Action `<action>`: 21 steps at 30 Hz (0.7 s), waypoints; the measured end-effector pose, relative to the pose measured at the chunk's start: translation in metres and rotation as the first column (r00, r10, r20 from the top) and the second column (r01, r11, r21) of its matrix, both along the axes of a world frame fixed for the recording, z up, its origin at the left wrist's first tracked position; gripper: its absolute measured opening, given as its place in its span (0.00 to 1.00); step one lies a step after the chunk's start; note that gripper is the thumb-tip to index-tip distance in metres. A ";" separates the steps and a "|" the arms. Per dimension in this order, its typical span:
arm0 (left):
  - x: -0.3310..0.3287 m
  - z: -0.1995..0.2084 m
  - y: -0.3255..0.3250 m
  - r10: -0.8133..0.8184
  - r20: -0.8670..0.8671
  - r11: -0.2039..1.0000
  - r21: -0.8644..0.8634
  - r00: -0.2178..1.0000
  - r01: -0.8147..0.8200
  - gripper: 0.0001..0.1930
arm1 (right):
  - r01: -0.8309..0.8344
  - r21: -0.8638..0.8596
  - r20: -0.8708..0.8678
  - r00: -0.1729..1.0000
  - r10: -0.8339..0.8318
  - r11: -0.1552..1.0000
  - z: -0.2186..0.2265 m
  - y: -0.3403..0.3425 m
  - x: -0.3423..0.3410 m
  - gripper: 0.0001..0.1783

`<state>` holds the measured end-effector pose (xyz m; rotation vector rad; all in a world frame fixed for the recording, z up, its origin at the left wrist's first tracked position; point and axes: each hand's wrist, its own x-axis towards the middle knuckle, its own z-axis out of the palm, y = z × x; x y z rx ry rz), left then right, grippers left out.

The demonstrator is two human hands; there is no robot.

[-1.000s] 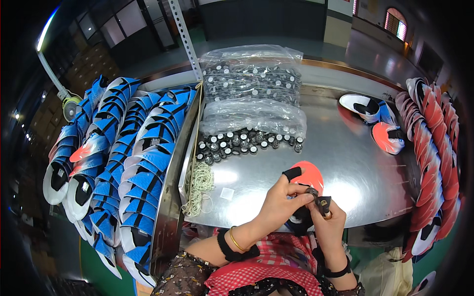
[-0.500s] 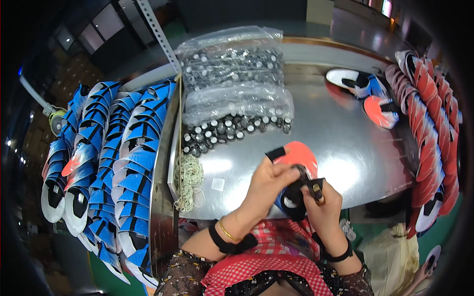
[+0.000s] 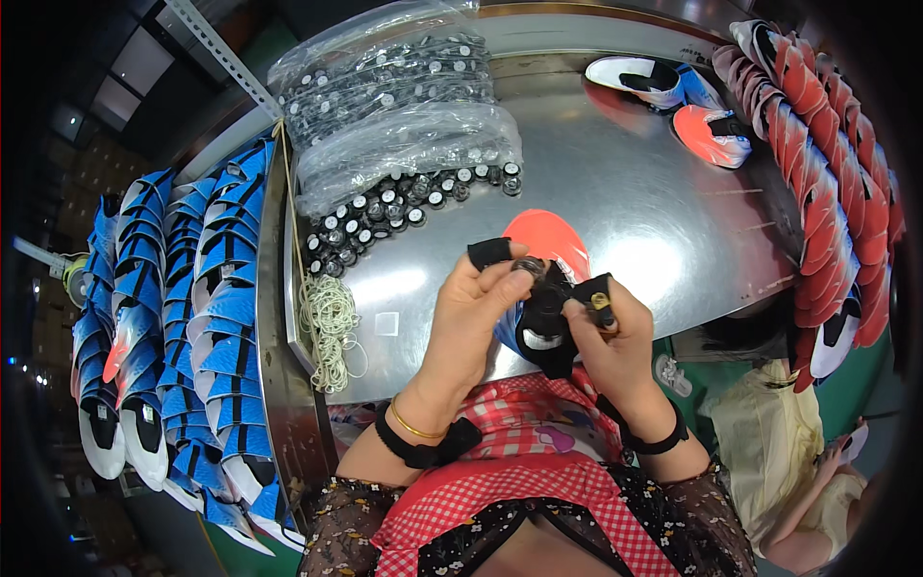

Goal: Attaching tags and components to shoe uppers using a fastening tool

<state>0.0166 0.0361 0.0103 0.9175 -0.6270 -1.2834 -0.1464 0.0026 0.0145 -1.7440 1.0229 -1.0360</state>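
My left hand (image 3: 473,308), a black cover on one finger, pinches a small round dark piece (image 3: 527,269) between thumb and fingertips. It sits over a shoe upper (image 3: 549,234) with a coral toe, blue side and black collar, near the table's front edge. My right hand (image 3: 615,330) grips the upper's black part from the right. A black and brass-coloured piece (image 3: 600,304) shows at its fingers; whether it is worn or held I cannot tell. Both hands partly hide the upper's middle.
Clear bags (image 3: 389,87) of round black pieces lie at the back left, with loose ones (image 3: 370,216) before them. Pale cord (image 3: 330,327) lies at the left edge. Stacked blue uppers (image 3: 226,308) hang left, coral uppers (image 3: 827,192) right. Two uppers (image 3: 711,135) lie back right.
The view has shifted, so the table sits higher and further left. My left hand has drawn back a little from my right, and the upper's black collar shows more.
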 end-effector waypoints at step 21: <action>-0.010 -0.003 0.003 -0.144 -0.087 0.984 -0.114 0.986 0.134 0.13 | -0.009 0.086 0.162 0.987 -0.005 0.996 -0.006 0.006 0.012 0.17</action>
